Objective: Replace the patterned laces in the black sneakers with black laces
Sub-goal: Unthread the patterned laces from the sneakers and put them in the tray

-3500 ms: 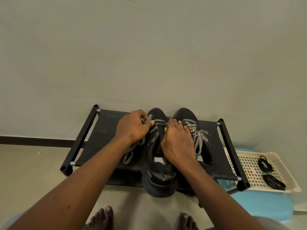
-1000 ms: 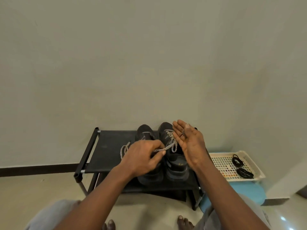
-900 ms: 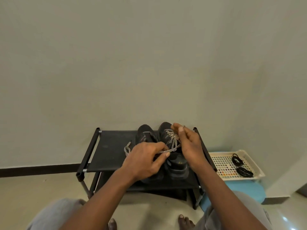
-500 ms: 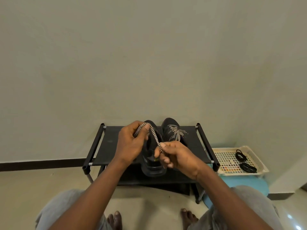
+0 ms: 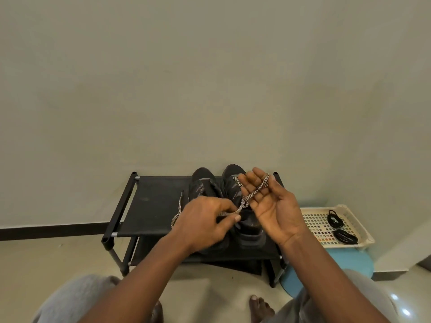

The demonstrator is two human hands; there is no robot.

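The left hand (image 5: 205,220) is pinching a patterned lace (image 5: 253,195) between thumb and forefinger, with the other fingers curling beneath. The right hand (image 5: 271,203) is lying palm up with its fingers straight, gripping nothing. The lace is running slantwise across those fingers towards the thumb side, and it cannot be told whether the thumb is pinning the far end. A loose tail of the same lace is hanging down to the left of the left hand. Both hands are working in front of the pair of black sneakers standing side by side on the top shelf of a black shoe rack (image 5: 149,206). The left-hand sneaker (image 5: 201,180) is showing no patterned lacing on the part in view, so the lace in hand is judged to be free of it, though its front is hidden behind the left hand. The right-hand sneaker (image 5: 233,173) is showing its own patterned lace (image 5: 237,181) threaded through the upper. Two coiled black laces (image 5: 335,219) are lying untouched in a cream tray (image 5: 314,226) on a blue stool (image 5: 345,262), well apart from the hands. Assessment: roughly one quarter done, with one lace removal and both black lacings outstanding.
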